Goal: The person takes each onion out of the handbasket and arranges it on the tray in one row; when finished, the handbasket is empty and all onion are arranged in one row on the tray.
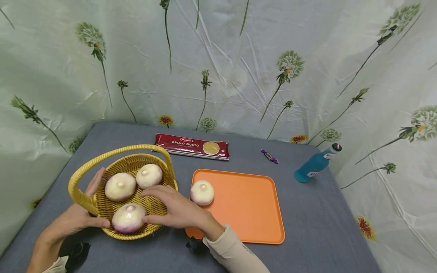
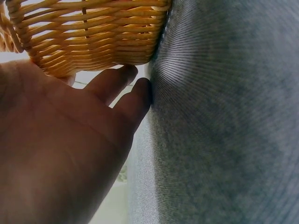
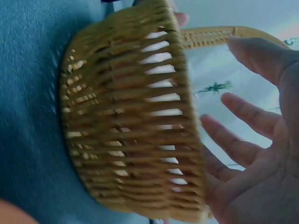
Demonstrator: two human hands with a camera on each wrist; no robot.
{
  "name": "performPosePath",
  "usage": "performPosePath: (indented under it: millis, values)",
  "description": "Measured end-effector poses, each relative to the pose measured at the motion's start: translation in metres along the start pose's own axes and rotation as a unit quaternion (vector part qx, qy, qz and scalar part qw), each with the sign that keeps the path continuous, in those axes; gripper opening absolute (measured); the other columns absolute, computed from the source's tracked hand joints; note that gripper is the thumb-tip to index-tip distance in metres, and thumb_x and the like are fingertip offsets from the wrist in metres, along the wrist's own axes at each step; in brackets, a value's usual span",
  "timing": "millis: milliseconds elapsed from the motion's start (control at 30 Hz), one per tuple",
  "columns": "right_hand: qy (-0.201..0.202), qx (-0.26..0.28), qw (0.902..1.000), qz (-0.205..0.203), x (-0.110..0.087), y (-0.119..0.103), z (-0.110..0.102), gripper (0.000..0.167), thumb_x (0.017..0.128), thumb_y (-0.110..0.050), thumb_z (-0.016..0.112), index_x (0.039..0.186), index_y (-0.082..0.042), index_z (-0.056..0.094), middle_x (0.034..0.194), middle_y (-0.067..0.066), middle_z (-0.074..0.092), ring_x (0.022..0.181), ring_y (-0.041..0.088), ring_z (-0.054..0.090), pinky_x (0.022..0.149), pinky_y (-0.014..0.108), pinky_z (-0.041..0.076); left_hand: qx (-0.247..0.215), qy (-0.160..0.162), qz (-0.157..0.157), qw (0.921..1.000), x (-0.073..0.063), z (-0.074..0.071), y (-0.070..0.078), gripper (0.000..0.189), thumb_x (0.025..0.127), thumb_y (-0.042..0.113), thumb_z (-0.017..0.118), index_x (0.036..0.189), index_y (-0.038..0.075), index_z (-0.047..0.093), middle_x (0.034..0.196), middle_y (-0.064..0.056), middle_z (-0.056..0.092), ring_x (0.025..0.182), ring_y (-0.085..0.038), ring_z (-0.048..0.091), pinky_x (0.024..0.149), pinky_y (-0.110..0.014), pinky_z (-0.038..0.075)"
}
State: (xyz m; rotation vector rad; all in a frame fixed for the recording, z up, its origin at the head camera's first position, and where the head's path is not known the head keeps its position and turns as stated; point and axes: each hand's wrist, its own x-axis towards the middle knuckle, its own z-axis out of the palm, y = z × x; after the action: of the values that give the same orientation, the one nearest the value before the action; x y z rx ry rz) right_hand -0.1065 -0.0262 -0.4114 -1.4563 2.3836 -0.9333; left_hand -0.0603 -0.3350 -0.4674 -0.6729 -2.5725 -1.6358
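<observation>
A yellow wicker basket [image 1: 155,232] with a tall handle stands on the left of the table, with three white-and-purple turnips [image 1: 129,218] inside. My left hand [image 1: 76,216] lies along the basket's left side, its fingers against the outer wall and its thumb at the near rim. In the left wrist view the woven wall [image 2: 98,39] rises beside the extended fingers. Over the right rim reaches my right hand [image 1: 179,206], fingers spread and holding nothing. Its thumb tip is close to the nearest turnip; whether they touch I cannot tell. Another turnip [image 1: 202,192] sits on the orange tray [image 1: 249,208].
Behind the basket and tray lies a red pasta packet [image 1: 192,146]. A purple-wrapped candy [image 1: 269,156] is to its right, and a blue bottle [image 1: 315,165] stands near the right edge. A flower-patterned curtain [image 1: 232,83] hangs behind the grey-covered table [image 1: 317,223].
</observation>
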Motion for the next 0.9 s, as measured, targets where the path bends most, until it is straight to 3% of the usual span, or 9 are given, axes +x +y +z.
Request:
performPosePath:
  millis: [133, 467, 900]
  values:
    - [-0.009, 0.010, 0.9999, -0.006, 0.010, 0.000, 0.005, 0.052, 0.098, -0.038, 0.065, 0.143, -0.017, 0.052, 0.144, -0.006, 0.053, 0.136, -0.002, 0.040, 0.113, 0.017, 0.028, -0.004, -0.002, -0.007, 1.0000, 0.000, 0.001, 0.001, 0.152, 0.051, -0.010, 0.090, 0.162, 0.018, -0.010, 0.167, 0.010, -0.017, 0.146, 0.007, -0.014, 0.104, -0.004, -0.001]
    - [-0.073, 0.008, 0.9971, -0.021, 0.034, 0.004, 0.012, 0.059, 0.094, -0.038, 0.070, 0.145, -0.016, 0.050, 0.145, -0.004, 0.053, 0.136, -0.002, 0.039, 0.111, 0.013, 0.025, -0.011, -0.003, -0.011, 0.9999, 0.000, 0.001, 0.001, 0.151, 0.053, -0.013, 0.089, 0.161, 0.019, -0.011, 0.167, 0.009, -0.018, 0.145, 0.008, -0.013, 0.103, -0.003, 0.001]
    - [-0.143, 0.070, 0.9865, -0.036, 0.045, 0.012, 0.011, 0.054, 0.095, -0.029, 0.070, 0.144, -0.013, 0.053, 0.143, -0.002, 0.056, 0.131, -0.002, 0.044, 0.107, 0.009, 0.027, -0.005, -0.002, -0.003, 1.0000, 0.000, 0.001, 0.000, 0.149, 0.054, -0.013, 0.088, 0.161, 0.018, -0.011, 0.167, 0.008, -0.017, 0.146, 0.007, -0.013, 0.104, -0.004, 0.000]
